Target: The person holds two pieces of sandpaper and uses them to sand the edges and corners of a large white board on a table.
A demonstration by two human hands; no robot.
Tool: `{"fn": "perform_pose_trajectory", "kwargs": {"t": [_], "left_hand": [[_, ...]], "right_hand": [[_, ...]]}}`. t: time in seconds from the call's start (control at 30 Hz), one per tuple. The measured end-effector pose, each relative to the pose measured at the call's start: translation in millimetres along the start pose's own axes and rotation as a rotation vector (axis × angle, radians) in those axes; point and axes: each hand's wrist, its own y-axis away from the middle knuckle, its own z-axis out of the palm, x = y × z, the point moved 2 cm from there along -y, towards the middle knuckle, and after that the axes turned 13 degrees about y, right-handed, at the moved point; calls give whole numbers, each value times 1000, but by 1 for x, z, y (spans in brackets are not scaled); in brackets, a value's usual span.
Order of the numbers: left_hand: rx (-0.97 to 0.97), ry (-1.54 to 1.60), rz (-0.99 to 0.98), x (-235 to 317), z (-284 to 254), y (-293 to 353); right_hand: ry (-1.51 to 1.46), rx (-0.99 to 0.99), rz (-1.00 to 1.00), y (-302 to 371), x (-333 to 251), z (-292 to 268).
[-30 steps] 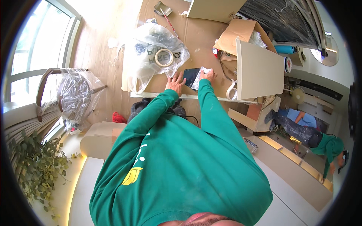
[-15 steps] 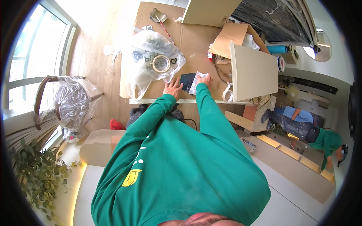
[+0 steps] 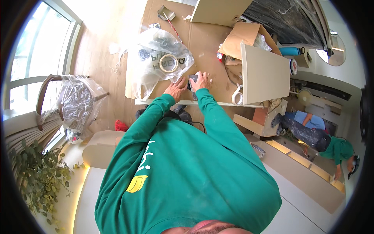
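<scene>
My left hand (image 3: 176,87) lies flat on the brown cardboard-covered tabletop (image 3: 202,43), fingers spread, beside a clear plastic bag (image 3: 156,62). My right hand (image 3: 201,80) rests over a small dark flat object (image 3: 192,83) lying on the tabletop between both hands, partly covering it. Both arms wear green sleeves. A roll of tape (image 3: 169,62) sits on the plastic bag just beyond my left hand.
An open cardboard box (image 3: 243,37) and a leaning white panel (image 3: 263,76) stand to the right. A white tape roll (image 3: 237,96) hangs at the table's edge. A plastic-wrapped chair (image 3: 74,103) stands left. Another person (image 3: 315,132) crouches on the floor at right.
The view has tilted so the table sits nearer. Both hands have closed in around the dark object, my right hand now lying on top of it.
</scene>
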Motion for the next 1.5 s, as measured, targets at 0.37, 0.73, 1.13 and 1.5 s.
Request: {"fn": "perform_pose_trajectory", "kwargs": {"t": [0.37, 0.73, 1.13, 1.5], "left_hand": [[-11, -8, -13, 4, -2, 0], [117, 72, 26, -19, 9, 1], [240, 109, 37, -7, 2, 0], [344, 103, -191, 40, -12, -15]], "right_hand": [[6, -25, -203, 3, 7, -6], [36, 15, -676, 11, 25, -9], [-128, 49, -635, 12, 45, -23], [-921, -119, 475, 32, 229, 116]]}}
